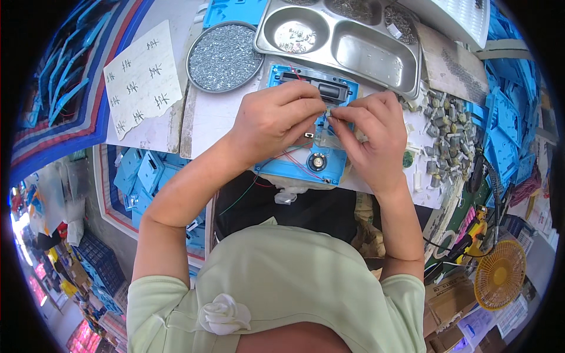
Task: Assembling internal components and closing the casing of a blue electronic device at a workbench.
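Observation:
A blue plastic housing lies on the white work surface under both my hands. Set in it are a round speaker on the near side and a black rectangular part on the far side. Thin red and green wires run out toward the left. From the left, my left hand reaches over the housing with thumb and fingers pinched. Facing it, my right hand is pinched too, its fingertips almost meeting the left ones above the middle. Whatever sits between the fingertips is too small to name.
Beyond the housing stands a metal compartment tray with small parts; left of it, a round dish of screws. Small grey metal parts are heaped at right. Blue housings pile farther right. A marked paper sheet lies left.

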Demonstrator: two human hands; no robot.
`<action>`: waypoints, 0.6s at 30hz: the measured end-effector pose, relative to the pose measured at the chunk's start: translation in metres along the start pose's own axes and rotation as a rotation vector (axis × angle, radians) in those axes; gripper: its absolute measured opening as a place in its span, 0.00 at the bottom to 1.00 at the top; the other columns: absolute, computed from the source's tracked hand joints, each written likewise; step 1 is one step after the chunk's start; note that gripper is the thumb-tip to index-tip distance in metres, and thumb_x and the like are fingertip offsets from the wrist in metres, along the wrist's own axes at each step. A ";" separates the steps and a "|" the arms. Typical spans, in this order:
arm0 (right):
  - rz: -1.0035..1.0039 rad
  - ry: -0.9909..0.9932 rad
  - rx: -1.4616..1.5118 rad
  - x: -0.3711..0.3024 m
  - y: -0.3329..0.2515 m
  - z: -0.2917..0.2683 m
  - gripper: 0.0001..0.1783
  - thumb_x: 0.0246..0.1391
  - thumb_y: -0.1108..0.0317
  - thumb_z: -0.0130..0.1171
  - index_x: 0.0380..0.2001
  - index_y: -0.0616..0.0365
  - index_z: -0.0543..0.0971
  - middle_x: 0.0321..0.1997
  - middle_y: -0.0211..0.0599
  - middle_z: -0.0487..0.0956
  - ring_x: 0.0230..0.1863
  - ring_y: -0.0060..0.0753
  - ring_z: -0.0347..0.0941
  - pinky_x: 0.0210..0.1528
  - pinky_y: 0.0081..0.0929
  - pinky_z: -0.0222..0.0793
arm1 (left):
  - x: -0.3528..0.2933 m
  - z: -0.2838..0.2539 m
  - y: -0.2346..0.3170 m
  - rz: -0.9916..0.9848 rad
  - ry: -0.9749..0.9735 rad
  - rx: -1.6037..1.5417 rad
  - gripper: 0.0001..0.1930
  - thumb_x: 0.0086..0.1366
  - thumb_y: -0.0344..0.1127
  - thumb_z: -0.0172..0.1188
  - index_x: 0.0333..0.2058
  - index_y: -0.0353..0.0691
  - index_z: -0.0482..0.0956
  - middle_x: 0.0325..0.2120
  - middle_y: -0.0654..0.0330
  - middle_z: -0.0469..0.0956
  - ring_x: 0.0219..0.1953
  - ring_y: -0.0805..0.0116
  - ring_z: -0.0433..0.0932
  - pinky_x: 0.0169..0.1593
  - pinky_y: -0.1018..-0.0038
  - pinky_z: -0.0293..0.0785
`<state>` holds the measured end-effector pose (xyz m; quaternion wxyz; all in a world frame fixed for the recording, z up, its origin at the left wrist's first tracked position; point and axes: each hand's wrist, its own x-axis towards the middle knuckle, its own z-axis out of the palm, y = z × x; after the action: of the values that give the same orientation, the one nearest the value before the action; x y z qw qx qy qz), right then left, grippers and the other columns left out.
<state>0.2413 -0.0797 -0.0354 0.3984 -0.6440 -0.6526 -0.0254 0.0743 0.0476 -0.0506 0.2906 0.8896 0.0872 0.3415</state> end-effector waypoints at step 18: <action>0.863 0.793 0.112 -0.168 0.037 -0.170 0.15 0.61 0.78 0.60 0.51 0.64 0.76 0.41 0.35 0.79 0.40 0.24 0.72 0.46 0.24 0.68 | 0.009 0.010 0.008 0.004 -0.086 0.088 0.09 0.56 0.25 0.70 0.37 0.39 0.83 0.32 0.59 0.81 0.32 0.60 0.80 0.35 0.68 0.74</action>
<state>0.3315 -0.3038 -0.0305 0.6196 -0.7708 -0.1330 -0.0654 0.0866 0.0395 -0.0467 0.2543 0.9155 0.0878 0.2993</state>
